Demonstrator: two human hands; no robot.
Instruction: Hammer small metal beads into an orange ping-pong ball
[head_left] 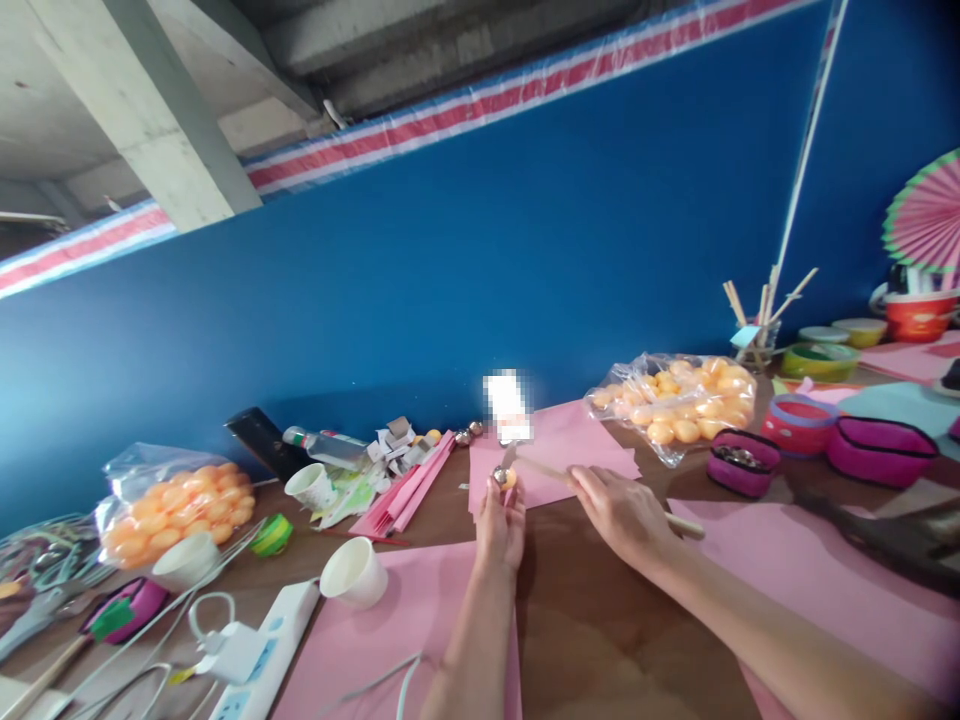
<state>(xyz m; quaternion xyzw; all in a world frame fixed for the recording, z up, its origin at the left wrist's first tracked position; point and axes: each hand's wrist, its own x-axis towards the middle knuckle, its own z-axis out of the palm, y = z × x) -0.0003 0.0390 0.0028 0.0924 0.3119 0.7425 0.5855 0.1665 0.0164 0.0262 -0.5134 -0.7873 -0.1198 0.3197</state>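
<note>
My left hand (499, 528) is closed around a small orange ball (511, 478), with a shiny silver ball (500, 474) beside it at the fingertips. I cannot tell whether the two are joined. My right hand (626, 518) grips a light wooden stick (546, 468), whose front end points left toward the balls. The stick's back end shows past the right wrist. Below both hands is the brown table (600, 620). Behind them lie pink paper sheets (592, 440). At the left forearm stands a white paper cup (354, 574) on another pink sheet.
Bags of orange balls (686, 395) lie on both sides. A power strip (266, 655) with cables is at front left. Folded pink paper strips (409, 490) lie near the blue wall (525, 230). Purple pouches (742, 465), tape rolls and a hammer-like tool (877, 540) sit at right.
</note>
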